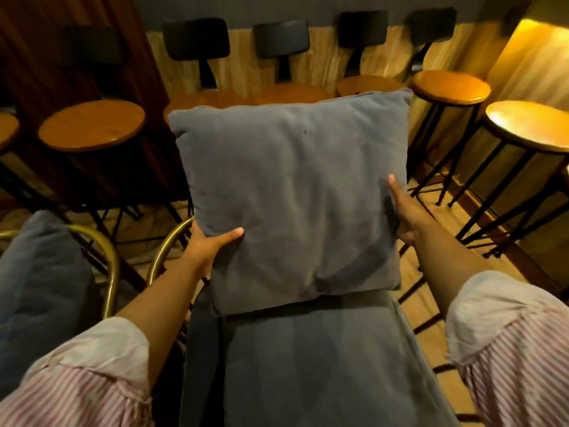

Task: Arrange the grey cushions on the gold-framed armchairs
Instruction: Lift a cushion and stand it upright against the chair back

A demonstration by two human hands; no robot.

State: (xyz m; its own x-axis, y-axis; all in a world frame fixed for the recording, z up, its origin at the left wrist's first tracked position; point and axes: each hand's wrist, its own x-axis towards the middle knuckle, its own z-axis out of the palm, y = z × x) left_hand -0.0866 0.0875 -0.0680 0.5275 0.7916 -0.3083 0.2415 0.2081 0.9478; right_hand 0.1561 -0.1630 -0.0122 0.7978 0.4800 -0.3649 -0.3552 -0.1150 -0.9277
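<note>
A large square grey cushion [292,192] stands upright at the back of the armchair's grey seat pad [308,365], its lower edge resting on the pad. My left hand [209,245] grips the cushion's lower left side, thumb across the front. On the right side my right hand [403,214] presses flat against the edge, fingers pointing up. A curved gold frame tube [166,245] of this armchair shows behind my left hand. The neighbouring armchair at the left holds another grey cushion [40,272] inside its gold frame [112,266].
Round wooden bar stools on black metal legs ring the armchairs: one at the left [92,124], two at the right [451,87] [529,124], more behind with dark backrests [197,38]. A wood-panelled counter front and wooden floor [431,282] lie beyond.
</note>
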